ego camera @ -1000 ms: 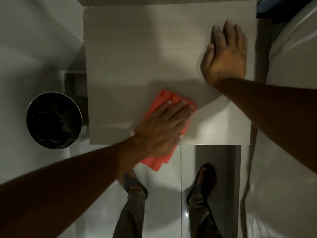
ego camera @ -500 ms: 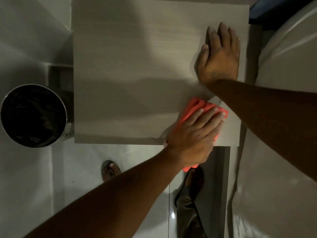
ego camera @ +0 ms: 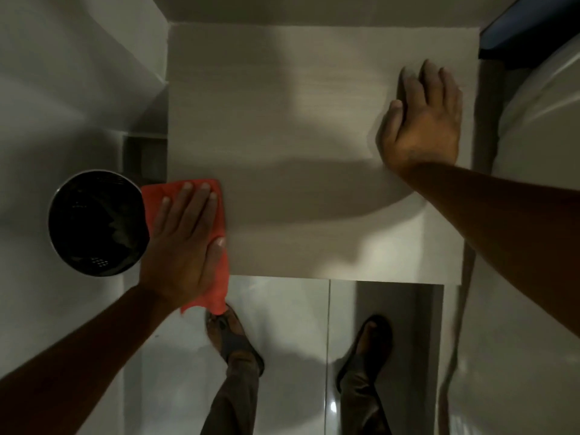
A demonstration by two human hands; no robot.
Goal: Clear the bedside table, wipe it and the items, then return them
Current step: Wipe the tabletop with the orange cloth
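The bedside table has a pale wood-grain top with nothing standing on it. My left hand lies flat on a red cloth at the table's near left corner, pressing it down; the cloth hangs over the left and front edges. My right hand rests flat and palm down near the table's right edge, fingers together, holding nothing.
A round metal bin with a dark inside stands on the floor just left of the table. A white bed runs along the right. My two feet in sandals stand on glossy tiles in front of the table.
My left hand slid the red cloth along the front edge, first right, then all the way to the left corner. My right hand stayed planted near the right edge.
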